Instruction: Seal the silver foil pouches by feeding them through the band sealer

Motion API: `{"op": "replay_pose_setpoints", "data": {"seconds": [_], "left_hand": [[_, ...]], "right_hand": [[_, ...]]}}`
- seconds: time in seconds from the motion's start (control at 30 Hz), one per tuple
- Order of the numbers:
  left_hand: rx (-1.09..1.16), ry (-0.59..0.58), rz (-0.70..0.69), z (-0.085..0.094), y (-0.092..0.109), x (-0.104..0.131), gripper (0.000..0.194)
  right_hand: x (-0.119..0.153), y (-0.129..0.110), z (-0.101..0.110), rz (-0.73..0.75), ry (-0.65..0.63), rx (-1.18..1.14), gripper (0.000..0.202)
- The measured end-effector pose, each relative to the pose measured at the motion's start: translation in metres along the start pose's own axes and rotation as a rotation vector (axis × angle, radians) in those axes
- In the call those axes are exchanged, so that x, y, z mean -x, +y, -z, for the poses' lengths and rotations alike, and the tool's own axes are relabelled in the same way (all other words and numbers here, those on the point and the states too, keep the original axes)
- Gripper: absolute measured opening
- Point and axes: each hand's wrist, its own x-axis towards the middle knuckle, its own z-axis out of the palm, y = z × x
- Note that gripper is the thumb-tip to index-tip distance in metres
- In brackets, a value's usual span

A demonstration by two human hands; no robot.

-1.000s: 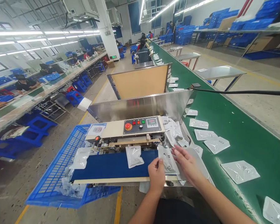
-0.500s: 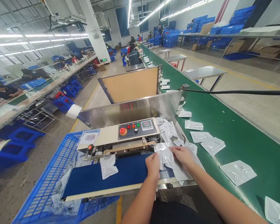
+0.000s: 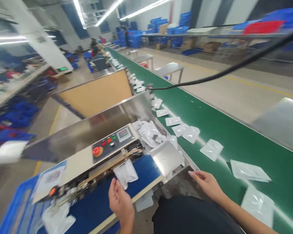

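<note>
A white plastic pouch (image 3: 126, 173) hangs by its top edge in the band sealer (image 3: 112, 143), its lower part over the blue belt (image 3: 92, 198). Just below the pouch is my left hand (image 3: 120, 200), fingers stretched out and not gripping it; whether the fingertips touch it, I cannot tell. My right hand (image 3: 207, 185) is open and holds nothing, near the edge of the green conveyor (image 3: 234, 139). Farther along the sealer, at its left end, another white pouch (image 3: 57, 217) shows, blurred.
Several white pouches (image 3: 212, 149) lie along the conveyor. More pouches (image 3: 148, 133) are piled beside the sealer, behind a metal plate (image 3: 168, 156). A blue crate (image 3: 14, 204) stands at the left. A black cable (image 3: 210, 77) crosses above the conveyor.
The view has swung right. Both hands have let go of the pouch, which is now in the sealer and farther left along it. My right hand has moved toward the conveyor.
</note>
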Motion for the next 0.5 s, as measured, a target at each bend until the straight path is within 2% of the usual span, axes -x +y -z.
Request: {"op": "replay_pose_setpoints", "data": {"seconds": [0.07,0.13,0.2,0.27,0.3,0.37,0.43,0.5], "left_hand": [[0.024,-0.063,-0.044,-0.001,0.000,0.008,0.040],[0.053,-0.168,-0.032,-0.014,0.002,0.019,0.039],[0.047,-0.289,-0.019,-0.035,0.008,0.034,0.040],[0.016,-0.399,-0.030,-0.059,0.016,0.050,0.042],[-0.001,-0.447,-0.037,-0.071,0.020,0.057,0.044],[-0.026,-0.530,-0.040,-0.093,0.027,0.069,0.047],[-0.046,-0.607,-0.033,-0.111,0.033,0.080,0.049],[-0.056,-0.670,-0.032,-0.123,0.037,0.091,0.050]], "right_hand": [[0.022,0.062,0.043,-0.192,0.283,0.117,0.058],[0.050,0.117,0.083,-0.506,0.536,0.200,0.055],[0.076,0.158,0.116,-0.718,0.796,0.213,0.055],[0.090,0.182,0.145,-0.772,1.002,0.205,0.079],[0.091,0.188,0.157,-0.772,1.058,0.207,0.095],[0.082,0.194,0.179,-0.796,1.051,0.202,0.112],[0.064,0.195,0.195,-0.805,0.972,0.156,0.098],[0.044,0.196,0.204,-0.756,0.923,0.101,0.064]]}}
